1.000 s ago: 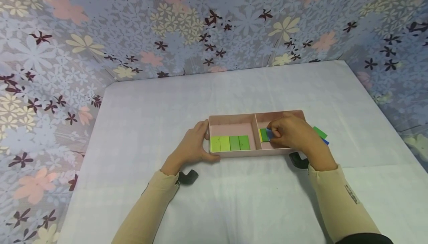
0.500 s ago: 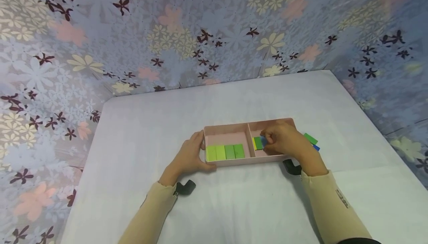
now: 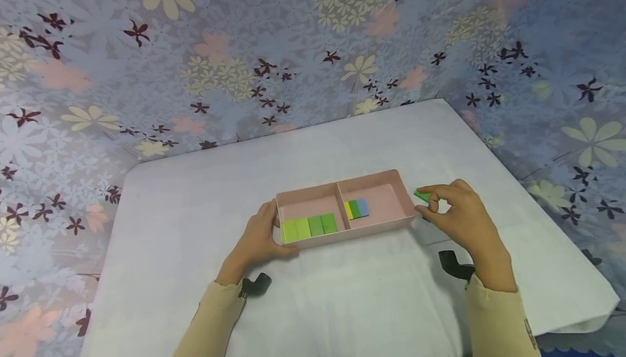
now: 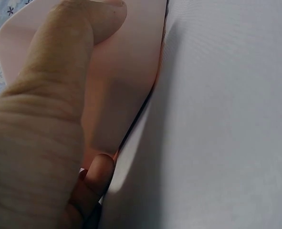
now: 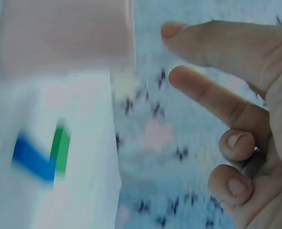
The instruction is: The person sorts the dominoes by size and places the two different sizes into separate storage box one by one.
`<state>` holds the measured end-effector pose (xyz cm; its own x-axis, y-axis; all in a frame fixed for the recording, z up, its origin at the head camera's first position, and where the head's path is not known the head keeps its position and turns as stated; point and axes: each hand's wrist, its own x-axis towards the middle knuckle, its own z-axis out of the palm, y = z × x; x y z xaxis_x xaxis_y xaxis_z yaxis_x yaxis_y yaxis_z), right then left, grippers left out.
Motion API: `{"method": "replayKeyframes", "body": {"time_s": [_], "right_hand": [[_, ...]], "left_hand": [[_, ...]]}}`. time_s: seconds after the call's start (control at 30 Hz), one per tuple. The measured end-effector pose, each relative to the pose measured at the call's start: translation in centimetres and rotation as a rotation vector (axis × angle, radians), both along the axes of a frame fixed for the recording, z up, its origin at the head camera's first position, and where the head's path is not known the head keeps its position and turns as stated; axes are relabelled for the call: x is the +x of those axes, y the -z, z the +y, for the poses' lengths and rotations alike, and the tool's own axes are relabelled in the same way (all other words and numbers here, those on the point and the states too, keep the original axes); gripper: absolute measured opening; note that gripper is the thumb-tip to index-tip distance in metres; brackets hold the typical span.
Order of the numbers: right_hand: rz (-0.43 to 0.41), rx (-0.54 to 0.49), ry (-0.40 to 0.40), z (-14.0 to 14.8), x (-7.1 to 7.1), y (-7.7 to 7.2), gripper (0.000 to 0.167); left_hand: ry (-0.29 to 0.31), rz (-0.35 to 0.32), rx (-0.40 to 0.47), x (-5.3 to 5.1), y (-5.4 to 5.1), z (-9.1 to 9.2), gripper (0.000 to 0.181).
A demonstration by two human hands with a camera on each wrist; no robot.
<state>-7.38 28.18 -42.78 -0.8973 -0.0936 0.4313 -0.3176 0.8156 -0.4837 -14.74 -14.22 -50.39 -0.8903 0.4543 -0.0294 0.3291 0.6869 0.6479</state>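
A pink two-compartment box (image 3: 362,233) lies on the white-covered table. My left hand (image 3: 256,237) grips its left end, thumb on the front wall and fingers at the side; the left wrist view shows the thumb against that pink wall (image 4: 126,71). Light green tiles (image 3: 295,230) and darker green tiles (image 3: 323,224) line the left compartment's front. In the right compartment, a yellow, a green and a light blue tile (image 3: 362,208) sit against the divider. Beyond the box's right end hovers my right hand (image 3: 464,215), thumb and index finger apart and nothing between them.
Outside the box, a loose green tile (image 5: 60,149) and a blue tile (image 5: 33,157) lie on the table near my right hand, partly hidden by it in the head view. A floral wall covering (image 3: 235,42) rises behind the table.
My right hand has let go of the light blue tile in the right compartment and moved right, out of the box. The left hand keeps its grip. The head view has shifted.
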Motion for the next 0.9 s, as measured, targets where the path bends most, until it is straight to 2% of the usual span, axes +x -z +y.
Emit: {"method": "replayKeyframes", "body": {"time_s": [0.1,0.27,0.5,0.67,0.9], "right_hand": [[-0.023,0.012,0.031,0.8,0.7,0.5,0.049],[-0.065,0.038,0.044,1.4,0.5,1.4,0.047],[-0.181,0.055,0.062,1.7,0.5,2.9,0.044],[-0.194,0.05,0.079,2.2,0.9,3.9,0.044],[-0.2,0.082,0.106,3.4,1.2,4.3,0.041]], "left_hand": [[-0.012,0.031,0.0,0.1,0.0,-1.0,0.116],[-0.006,0.064,0.011,-0.3,-0.3,-1.6,0.115],[0.006,0.052,0.001,0.0,0.0,-1.3,0.119],[0.009,0.037,-0.002,0.3,0.1,-1.1,0.12],[0.038,0.032,0.019,-0.1,0.3,-0.3,0.118]]}}
